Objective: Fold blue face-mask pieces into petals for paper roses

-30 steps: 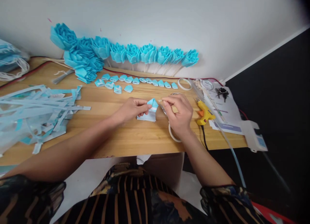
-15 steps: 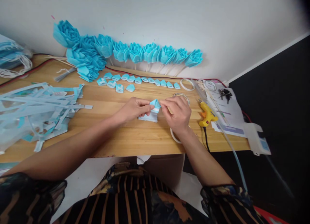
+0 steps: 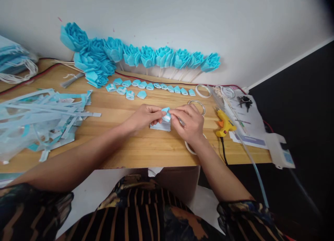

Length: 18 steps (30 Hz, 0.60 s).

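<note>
Between my two hands is a small folded blue petal (image 3: 166, 116), light blue with a white band on its lower part. My left hand (image 3: 146, 116) pinches its left side between thumb and fingers. The fingertips of my right hand (image 3: 189, 122) are closed on its right edge. Just below the petal, a stack of pale fabric pieces (image 3: 160, 126) lies on the wooden table (image 3: 125, 150), partly hidden by my fingers. Beyond my hands, several finished folded petals (image 3: 141, 94) lie in rows.
Blue flowers on sticks (image 3: 164, 56) lean along the wall. Fabric scraps (image 3: 52, 112) are heaped at left. A yellow glue gun (image 3: 224, 123) lies at right, near tape rolls (image 3: 203, 91), papers (image 3: 257, 119) and keys (image 3: 245, 101). A white power strip (image 3: 280, 150) hangs at the right edge.
The petal has been folded or turned over and looks narrower. My right fingertips have moved slightly left onto it. The whole view has shifted a little.
</note>
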Motion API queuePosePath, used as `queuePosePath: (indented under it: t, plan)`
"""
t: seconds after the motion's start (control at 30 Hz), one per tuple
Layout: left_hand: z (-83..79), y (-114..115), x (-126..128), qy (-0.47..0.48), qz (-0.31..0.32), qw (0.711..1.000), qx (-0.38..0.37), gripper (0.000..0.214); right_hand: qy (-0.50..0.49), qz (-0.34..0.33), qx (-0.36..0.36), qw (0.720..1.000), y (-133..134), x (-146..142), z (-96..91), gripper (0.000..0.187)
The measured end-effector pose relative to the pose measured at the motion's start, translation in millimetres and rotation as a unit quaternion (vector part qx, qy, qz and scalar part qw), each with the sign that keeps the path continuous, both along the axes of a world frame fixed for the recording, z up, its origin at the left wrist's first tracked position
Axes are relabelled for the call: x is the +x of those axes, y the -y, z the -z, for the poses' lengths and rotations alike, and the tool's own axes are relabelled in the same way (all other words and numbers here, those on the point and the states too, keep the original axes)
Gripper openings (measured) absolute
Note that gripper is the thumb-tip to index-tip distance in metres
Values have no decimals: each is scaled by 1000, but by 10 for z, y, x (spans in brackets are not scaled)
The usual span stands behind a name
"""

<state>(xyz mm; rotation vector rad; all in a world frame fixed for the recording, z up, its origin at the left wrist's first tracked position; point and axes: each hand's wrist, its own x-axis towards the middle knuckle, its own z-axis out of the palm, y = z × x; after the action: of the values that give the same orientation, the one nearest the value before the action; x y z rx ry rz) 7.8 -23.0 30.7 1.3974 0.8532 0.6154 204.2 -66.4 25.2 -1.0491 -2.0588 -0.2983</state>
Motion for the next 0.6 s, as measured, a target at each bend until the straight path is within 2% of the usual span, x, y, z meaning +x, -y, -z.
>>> queuePosePath:
  t: [0.13,0.27,0.37,0.47,0.6]
  plan:
    - [27,-3,6,16,-16,1000,-15,31,15,-6,-15,1000,-3,-9,13,20]
    - [70,-31,9,35,-41,998,-34,32,17,3,-66,998,32,-25,-54,25]
    - [75,-46,9,51,-47,997,-28,33,-92,9,-142,986,33,-10,-144,29]
    - [53,-42,4,55,-46,997,-2,34,-241,16,-267,933,-11,16,-201,32]
    - [27,-37,-1,55,-35,998,13,34,-321,-31,-402,857,-73,3,-201,35]
